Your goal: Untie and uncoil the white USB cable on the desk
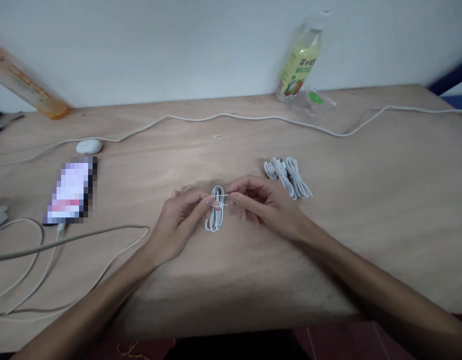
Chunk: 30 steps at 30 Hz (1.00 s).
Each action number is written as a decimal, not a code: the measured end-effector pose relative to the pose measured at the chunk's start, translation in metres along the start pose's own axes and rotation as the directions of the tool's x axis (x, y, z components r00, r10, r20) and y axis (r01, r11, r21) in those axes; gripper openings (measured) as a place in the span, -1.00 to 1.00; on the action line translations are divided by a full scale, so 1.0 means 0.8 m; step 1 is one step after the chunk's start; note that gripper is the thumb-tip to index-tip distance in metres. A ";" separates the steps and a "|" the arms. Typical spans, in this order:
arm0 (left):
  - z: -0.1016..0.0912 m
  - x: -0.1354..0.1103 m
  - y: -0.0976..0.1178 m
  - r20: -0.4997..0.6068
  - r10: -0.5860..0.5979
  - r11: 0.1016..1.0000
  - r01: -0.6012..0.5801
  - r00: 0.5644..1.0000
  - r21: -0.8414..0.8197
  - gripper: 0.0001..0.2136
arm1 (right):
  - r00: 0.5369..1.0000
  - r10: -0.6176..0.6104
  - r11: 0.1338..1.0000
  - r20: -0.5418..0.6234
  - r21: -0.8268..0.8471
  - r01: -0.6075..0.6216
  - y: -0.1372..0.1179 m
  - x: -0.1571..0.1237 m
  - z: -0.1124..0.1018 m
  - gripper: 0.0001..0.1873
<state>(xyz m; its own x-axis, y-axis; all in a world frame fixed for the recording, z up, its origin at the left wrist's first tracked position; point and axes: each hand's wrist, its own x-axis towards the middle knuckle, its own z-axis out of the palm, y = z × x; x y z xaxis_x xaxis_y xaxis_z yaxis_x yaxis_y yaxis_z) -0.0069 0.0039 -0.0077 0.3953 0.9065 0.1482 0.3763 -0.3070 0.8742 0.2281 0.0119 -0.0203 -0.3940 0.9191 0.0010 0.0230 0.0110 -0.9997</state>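
Note:
A small coiled white cable (216, 214) lies at the middle of the wooden table (366, 225). My left hand (180, 222) pinches it from the left, and my right hand (266, 202) pinches a thin tie at its top from the right. Both hands have fingers closed on the coil. Behind my right hand lie bundled white cables (289, 176).
A phone (71, 190) on a charging lead lies at the left, with a white earbud case (88, 146) behind it. A long white cord (231, 117) runs across the back. A bottle (301, 55) stands at the wall. Loose cables (35, 260) lie front left.

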 end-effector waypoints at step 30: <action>0.010 -0.005 -0.003 -0.129 0.012 0.951 0.029 0.992 0.308 -0.88 | 0.950 -0.207 0.566 -0.232 -0.821 -0.077 0.016 -0.005 0.009 -0.77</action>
<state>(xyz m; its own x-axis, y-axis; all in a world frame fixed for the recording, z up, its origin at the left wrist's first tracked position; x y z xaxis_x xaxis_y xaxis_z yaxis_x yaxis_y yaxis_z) -0.0024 -0.0012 -0.0139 0.2879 0.9328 0.2170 0.6277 -0.3549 0.6928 0.2233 0.0058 -0.0334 -0.1658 0.9627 0.2140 0.7977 0.2585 -0.5448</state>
